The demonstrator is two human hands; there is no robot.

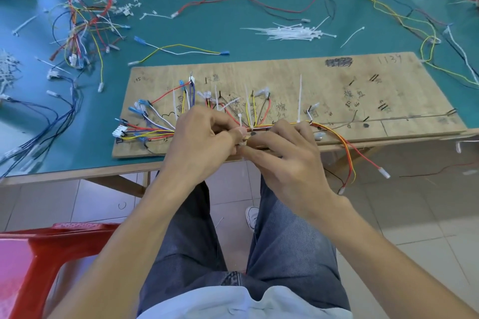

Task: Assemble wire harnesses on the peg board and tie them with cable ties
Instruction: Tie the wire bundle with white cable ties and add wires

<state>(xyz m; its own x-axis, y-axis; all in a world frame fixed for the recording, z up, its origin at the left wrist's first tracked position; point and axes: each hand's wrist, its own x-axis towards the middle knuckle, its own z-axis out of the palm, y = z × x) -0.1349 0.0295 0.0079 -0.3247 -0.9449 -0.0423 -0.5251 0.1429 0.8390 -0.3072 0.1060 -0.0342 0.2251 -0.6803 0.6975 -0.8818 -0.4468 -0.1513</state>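
A wooden peg board (324,90) lies on the green table mat, near the front edge. A wire harness (153,132) of red, yellow, blue and white wires fans out on its left half and runs as one bundle along the board's front. My left hand (204,140) and my right hand (282,153) meet at the bundle's middle. Both pinch a white cable tie (240,122) wrapped round the bundle, its tail sticking up between my thumbs. Several more ties stand upright along the harness. Red and orange wires (347,147) hang off the board's front edge at right.
A heap of loose white cable ties (293,32) lies behind the board. Tangled spare wires (85,21) sit at the table's left, and long loose wires trail across the back and right. A red plastic stool (33,254) stands at my lower left.
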